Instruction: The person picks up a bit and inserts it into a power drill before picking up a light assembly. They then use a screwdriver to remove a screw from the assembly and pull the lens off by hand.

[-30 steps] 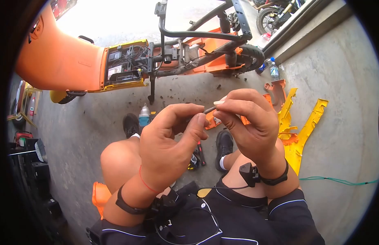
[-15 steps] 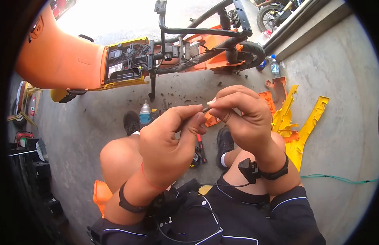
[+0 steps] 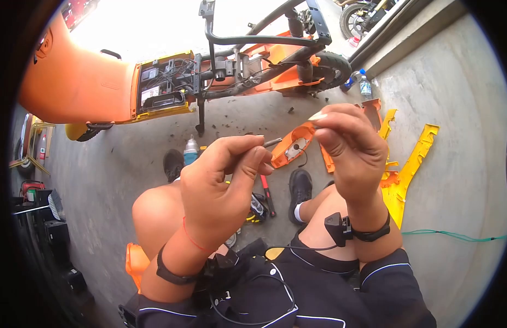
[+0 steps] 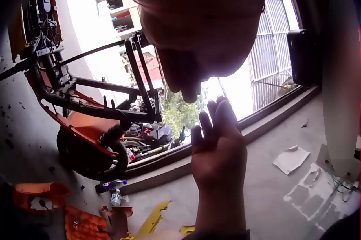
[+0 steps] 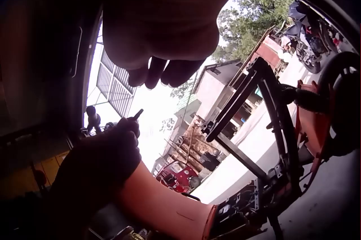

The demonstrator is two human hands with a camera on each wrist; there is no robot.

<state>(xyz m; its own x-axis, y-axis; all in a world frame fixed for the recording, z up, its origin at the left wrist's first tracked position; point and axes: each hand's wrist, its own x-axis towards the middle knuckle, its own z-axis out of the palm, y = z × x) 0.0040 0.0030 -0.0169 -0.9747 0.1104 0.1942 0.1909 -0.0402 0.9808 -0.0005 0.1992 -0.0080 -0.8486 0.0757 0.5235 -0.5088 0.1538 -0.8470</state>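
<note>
My left hand (image 3: pixel 218 175) pinches a small dark rod-shaped piece (image 3: pixel 274 142) between thumb and forefinger, its free end pointing right. The same piece (image 5: pixel 138 114) sticks up from the left hand (image 5: pixel 107 158) in the right wrist view. Across a gap, my right hand (image 3: pixel 356 153) is raised with bent fingers, thumb and forefinger close together; whether something thin is between them is unclear. In the left wrist view the left hand (image 4: pixel 197 26) is a dark shape above the right hand (image 4: pixel 220 158). The right hand (image 5: pixel 163 31) looms dark in its own wrist view.
A partly stripped orange scooter (image 3: pixel 89 87) with bare black frame (image 3: pixel 259 41) stands ahead. On the floor are an orange shell (image 3: pixel 293 145), yellow panels (image 3: pixel 415 169), bottles (image 3: pixel 365 87), a blue-bodied tool (image 3: pixel 190 152) and a red-handled tool (image 3: pixel 266 188). A green cord (image 3: pixel 450 234) lies right.
The hands were together at the small piece; now the right hand has moved away to the right and the piece stays in my left fingers. The orange shell between them has come into view.
</note>
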